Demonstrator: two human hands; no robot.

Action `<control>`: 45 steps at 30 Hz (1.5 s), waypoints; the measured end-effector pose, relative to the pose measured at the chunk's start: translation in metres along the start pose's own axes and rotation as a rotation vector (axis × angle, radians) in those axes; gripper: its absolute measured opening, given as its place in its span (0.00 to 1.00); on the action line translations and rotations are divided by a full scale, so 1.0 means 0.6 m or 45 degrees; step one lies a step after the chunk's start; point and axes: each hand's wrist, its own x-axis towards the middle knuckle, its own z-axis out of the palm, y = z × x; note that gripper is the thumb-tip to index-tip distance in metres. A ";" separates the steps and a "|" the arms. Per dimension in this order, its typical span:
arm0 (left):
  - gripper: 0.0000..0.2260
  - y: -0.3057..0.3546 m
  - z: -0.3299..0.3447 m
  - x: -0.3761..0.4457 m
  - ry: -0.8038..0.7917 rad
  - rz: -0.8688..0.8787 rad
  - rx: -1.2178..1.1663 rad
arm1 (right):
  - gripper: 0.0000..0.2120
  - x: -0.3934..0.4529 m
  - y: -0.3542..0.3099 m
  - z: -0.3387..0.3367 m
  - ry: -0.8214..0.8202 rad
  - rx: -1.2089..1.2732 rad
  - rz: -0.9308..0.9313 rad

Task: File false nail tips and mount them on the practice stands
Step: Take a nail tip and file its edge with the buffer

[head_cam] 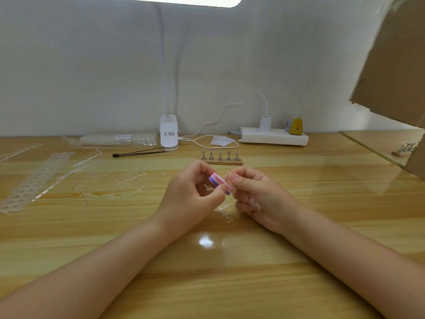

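A person's two bare forearms reach across a glossy pale wooden table [69,226] set against a plain grey-white wall. The left hand [190,194] curls its fingers around a small buffer block [219,181] striped pink, white and purple, gripping it just above the tabletop. The right hand [255,194] pinches thumb and forefinger together against the block's right end; a nail tip between them, if any, is too small to make out.

Just behind the hands stands the practice stand [222,157], a narrow wooden strip carrying five upright metal holders, none with a tip on it. Left of the stand lie clear plastic tip strips [34,178] and scattered clear sprue pieces [131,178]; a further clear piece [226,214] rests on the table in front of the stand, between the wrists. Behind and left of the stand, a white clip lamp [169,132] rises on a flexible neck, its label too blurred to read, with a thin black brush [138,153] lying beside its base and a bagged tray of tips [119,139] further left. Behind and right of the stand sits a white power strip [273,135] with a charger plugged in and a small yellow object [296,126] on it. Brown cardboard [395,65] hangs at far right.
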 end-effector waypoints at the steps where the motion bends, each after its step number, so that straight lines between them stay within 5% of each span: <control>1: 0.07 0.001 0.000 0.001 0.021 -0.019 -0.027 | 0.01 0.001 0.000 -0.001 0.002 0.014 0.003; 5: 0.06 0.002 -0.004 0.006 0.127 -0.071 -0.168 | 0.01 0.004 0.002 -0.004 0.036 0.054 -0.009; 11: 0.07 -0.007 0.003 0.002 -0.105 -0.072 -0.144 | 0.03 0.000 -0.001 -0.002 -0.012 -0.031 -0.014; 16: 0.06 -0.009 -0.008 0.008 0.102 -0.059 -0.192 | 0.05 0.001 -0.004 -0.004 0.067 0.006 0.037; 21: 0.07 -0.012 0.004 0.001 -0.150 -0.006 -0.091 | 0.08 -0.001 -0.004 -0.002 0.049 -0.037 0.039; 26: 0.07 -0.011 -0.006 0.006 0.057 -0.064 -0.212 | 0.04 0.002 -0.003 -0.003 0.077 0.015 0.036; 31: 0.07 -0.008 0.006 -0.001 -0.134 -0.013 -0.129 | 0.05 0.001 -0.002 -0.003 0.023 -0.019 0.029; 36: 0.08 -0.004 -0.007 0.005 0.082 -0.065 -0.212 | 0.02 0.004 0.000 -0.006 0.043 0.027 0.031; 40: 0.07 -0.004 0.004 -0.001 -0.121 -0.036 -0.147 | 0.03 0.002 -0.001 -0.006 -0.018 0.002 0.024; 45: 0.06 -0.006 -0.008 0.006 0.090 -0.038 -0.203 | 0.03 0.004 -0.001 -0.006 0.019 0.024 0.042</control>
